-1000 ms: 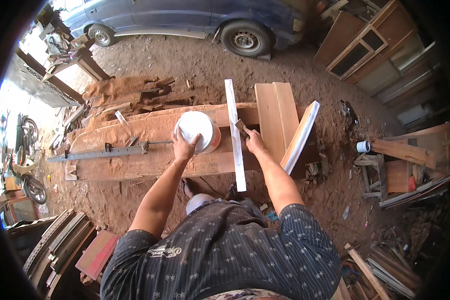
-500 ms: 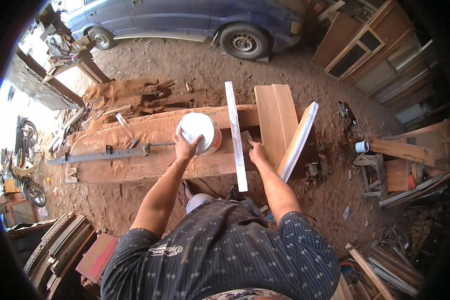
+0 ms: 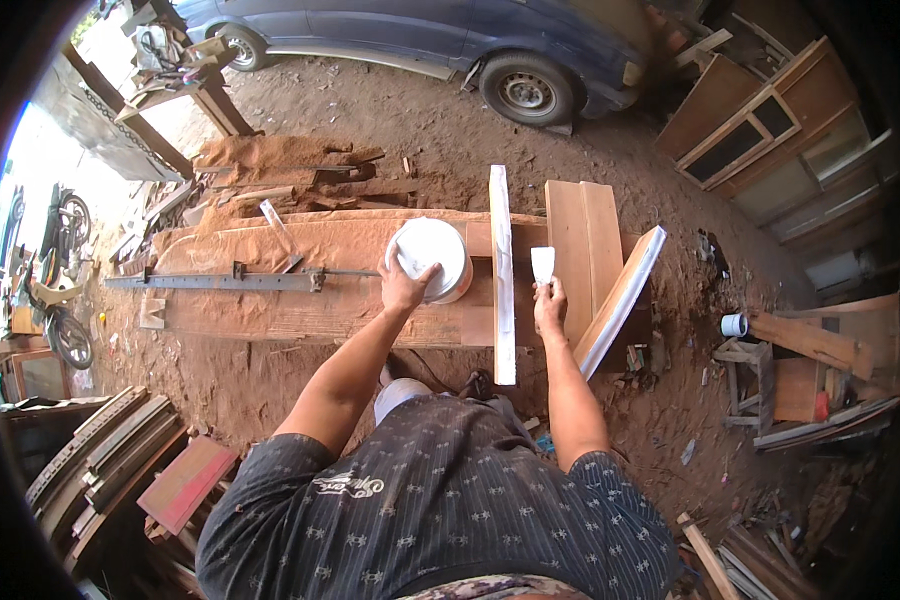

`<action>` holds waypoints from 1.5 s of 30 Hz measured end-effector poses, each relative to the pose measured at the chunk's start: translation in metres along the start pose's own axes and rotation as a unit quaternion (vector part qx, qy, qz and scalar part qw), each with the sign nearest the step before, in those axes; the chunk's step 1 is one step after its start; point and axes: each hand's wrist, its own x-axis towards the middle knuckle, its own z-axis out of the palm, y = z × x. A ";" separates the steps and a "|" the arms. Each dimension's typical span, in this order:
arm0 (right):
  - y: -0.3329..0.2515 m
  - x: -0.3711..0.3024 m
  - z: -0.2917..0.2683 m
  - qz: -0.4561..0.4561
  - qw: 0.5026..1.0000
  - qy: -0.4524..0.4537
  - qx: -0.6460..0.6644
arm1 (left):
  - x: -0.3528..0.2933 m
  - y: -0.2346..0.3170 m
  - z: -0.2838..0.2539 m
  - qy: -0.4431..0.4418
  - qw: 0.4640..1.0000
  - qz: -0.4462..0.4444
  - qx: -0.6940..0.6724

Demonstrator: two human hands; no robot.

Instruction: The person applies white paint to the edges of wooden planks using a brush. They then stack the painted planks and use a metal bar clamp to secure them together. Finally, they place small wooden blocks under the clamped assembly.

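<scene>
The right hand [image 3: 549, 308] was closed around the handle of a white-bladed scraper [image 3: 543, 264], while the left hand [image 3: 406, 287], curled wide, clasped the rim of a white bucket [image 3: 440, 255] right of the desk's [image 3: 270, 322] middle; a firm hold there and a level blade seemed best against tipping or dripping. Between bucket and scraper, a white-coated strip [image 3: 503, 280] overhung the desk's far and near edges. Beyond the far edge, dirt floor [image 3: 430, 120] stretched to a blue van [image 3: 400, 35].
</scene>
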 end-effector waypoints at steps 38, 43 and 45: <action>-0.212 -0.126 0.153 -0.368 0.820 -0.355 -0.258 | -0.079 0.003 -0.081 -0.097 0.895 0.012 -0.436; -0.231 -0.179 0.097 -0.306 0.818 -0.486 -0.042 | -0.182 0.014 -0.095 0.017 0.917 0.117 -0.381; -0.236 -0.207 0.061 -0.361 0.803 -0.473 -0.029 | -0.231 0.019 -0.101 0.082 0.937 0.098 -0.325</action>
